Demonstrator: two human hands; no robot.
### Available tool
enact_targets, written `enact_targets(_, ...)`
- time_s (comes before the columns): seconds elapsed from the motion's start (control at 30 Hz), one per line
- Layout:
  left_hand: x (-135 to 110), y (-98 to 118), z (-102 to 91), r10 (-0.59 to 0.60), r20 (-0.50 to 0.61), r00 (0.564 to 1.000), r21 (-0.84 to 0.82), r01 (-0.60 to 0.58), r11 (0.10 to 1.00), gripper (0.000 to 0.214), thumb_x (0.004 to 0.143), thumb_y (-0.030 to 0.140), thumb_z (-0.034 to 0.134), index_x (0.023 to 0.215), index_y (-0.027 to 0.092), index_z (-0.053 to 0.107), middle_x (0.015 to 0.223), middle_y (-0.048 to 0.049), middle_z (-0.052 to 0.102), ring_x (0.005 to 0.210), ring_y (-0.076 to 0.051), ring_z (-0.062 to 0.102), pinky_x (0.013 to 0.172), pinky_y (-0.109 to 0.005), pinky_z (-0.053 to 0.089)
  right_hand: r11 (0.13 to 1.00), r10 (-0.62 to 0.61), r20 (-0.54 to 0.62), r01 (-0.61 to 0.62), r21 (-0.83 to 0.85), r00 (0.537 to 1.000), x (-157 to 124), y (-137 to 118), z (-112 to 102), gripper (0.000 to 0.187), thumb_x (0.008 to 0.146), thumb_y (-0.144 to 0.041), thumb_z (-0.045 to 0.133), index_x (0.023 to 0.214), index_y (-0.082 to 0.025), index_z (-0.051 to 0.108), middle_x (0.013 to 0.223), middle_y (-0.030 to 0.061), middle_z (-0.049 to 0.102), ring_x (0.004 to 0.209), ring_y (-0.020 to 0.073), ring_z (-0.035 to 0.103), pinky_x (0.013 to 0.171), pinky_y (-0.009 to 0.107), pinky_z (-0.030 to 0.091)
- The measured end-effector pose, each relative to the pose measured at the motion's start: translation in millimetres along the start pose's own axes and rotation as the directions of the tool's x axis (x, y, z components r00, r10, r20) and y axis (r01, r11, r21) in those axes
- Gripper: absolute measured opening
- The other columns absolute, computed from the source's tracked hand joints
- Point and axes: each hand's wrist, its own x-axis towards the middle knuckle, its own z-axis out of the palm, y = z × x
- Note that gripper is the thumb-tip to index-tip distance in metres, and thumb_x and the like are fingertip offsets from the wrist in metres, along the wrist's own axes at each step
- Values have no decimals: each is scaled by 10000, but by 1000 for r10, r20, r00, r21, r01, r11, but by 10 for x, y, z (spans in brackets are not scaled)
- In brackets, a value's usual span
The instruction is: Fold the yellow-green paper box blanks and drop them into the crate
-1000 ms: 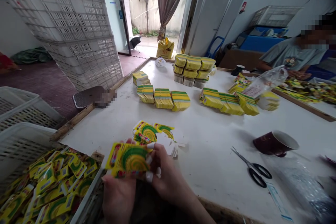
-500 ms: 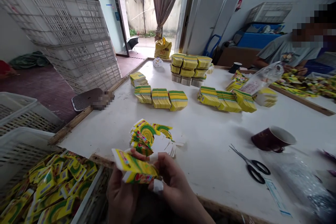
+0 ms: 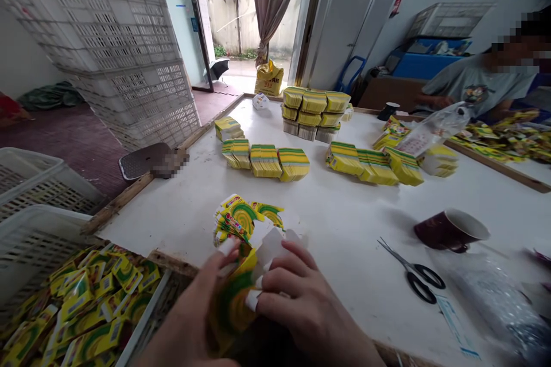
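Both my hands work one yellow-and-green printed card [image 3: 235, 304] at the near edge of the white table [image 3: 344, 223]. My left hand [image 3: 193, 321] grips its left side, with a taped finger reaching up to the loose pile of folded cards [image 3: 243, 218]. My right hand [image 3: 301, 298] presses the card's white flap down with curled, taped fingertips. The card looks blurred by motion.
A white crate [image 3: 51, 229] at my left holds many loose cards [image 3: 81, 309]. Banded card stacks [image 3: 267, 160] lie mid-table, taller stacks [image 3: 314, 112] behind. Scissors [image 3: 415, 275] and a dark mug [image 3: 450, 232] lie at right. Another person [image 3: 482, 86] sits at the far right. Empty crates [image 3: 112, 51] lean at left.
The card was held up flat in both hands. It has been turned over and brought down toward the table edge, and my hands have moved forward toward the loose pile.
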Motion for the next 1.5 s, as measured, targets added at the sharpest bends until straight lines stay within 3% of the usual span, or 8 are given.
enact_targets(0.1, -69, -145, 215, 22, 138, 990, 315, -65, 947, 689, 514, 232, 872, 1176, 280, 686, 1103, -111, 735, 999, -372, 683, 877, -454, 541, 999, 9, -44, -8, 33, 999, -36, -39, 132, 284, 978, -200, 521, 1207, -348, 604, 1093, 11, 696, 1209, 218, 540, 1220, 487, 105)
enact_targets(0.27, -176, -425, 438, 206, -70, 976, 425, -158, 891, 728, 579, 354, 845, 1241, 255, 559, 933, -80, 741, 803, -315, 689, 712, -393, 543, 878, 414, -318, -281, 387, 853, -185, 42, 367, 754, 935, -366, 565, 1549, -279, 135, 1574, 123, 282, 1472, 321, 224, 1176, 534, 254)
enact_targets(0.47, -256, -410, 580, 218, -106, 970, 329, -173, 928, 737, 655, 342, 784, 1319, 237, 482, 1187, -144, 680, 1028, -334, 658, 873, -433, 503, 483, 514, 4, -293, 825, 858, -25, -13, 386, 470, 981, -524, 390, 1286, -241, 610, 1238, 95, 670, 1170, 276, 611, 1016, 427, 485)
enact_targets(0.63, -246, -465, 587, 271, -39, 962, 380, -237, 894, 573, 638, 213, 732, 1179, 267, 550, 1097, -99, 707, 956, -306, 676, 859, -423, 505, 361, 567, 57, -310, 879, 822, 79, -10, 432, 385, 887, -424, 579, 1195, -217, 683, 1171, 88, 713, 1123, 299, 643, 1009, 469, 487)
enact_targets(0.8, -187, -464, 575, 250, 68, 966, 369, -257, 893, 623, 649, 183, 705, 1232, 272, 504, 1078, -81, 713, 945, -294, 688, 830, -400, 523, 518, 533, -42, -287, 806, 845, -38, 53, 543, 423, 918, -276, 541, 1339, -267, 574, 1342, 83, 627, 1257, 281, 570, 1045, 457, 474)
enact_targets(1.0, -25, -405, 433, 236, 216, 947, 353, -301, 886, 675, 645, 170, 767, 1244, 240, 464, 1126, -136, 679, 975, -311, 691, 790, -381, 562, 836, 273, -54, -209, 508, 961, -65, -14, 510, 722, 871, -36, 513, 1506, -330, 338, 1575, 66, 351, 1418, 273, 389, 1122, 421, 392)
enact_targets(1.23, -21, -496, 404, 252, 15, 968, 506, -225, 833, 615, 628, 165, 765, 1200, 229, 550, 1218, -147, 642, 1104, -346, 630, 921, -491, 513, 901, 296, -241, -187, 390, 924, -103, 145, 532, 609, 882, -38, 450, 1428, -305, 480, 1504, 84, 467, 1377, 253, 456, 1089, 379, 440)
enact_targets(1.5, 10, -374, 148, 201, 105, 974, 509, -226, 831, 608, 577, 276, 852, 1156, 262, 665, 1014, -74, 755, 883, -292, 714, 800, -368, 572, 922, 246, 67, -255, 293, 967, -139, 210, 302, 401, 851, -63, 594, 1189, -271, 647, 1497, 108, 466, 1279, 271, 564, 992, 336, 508)
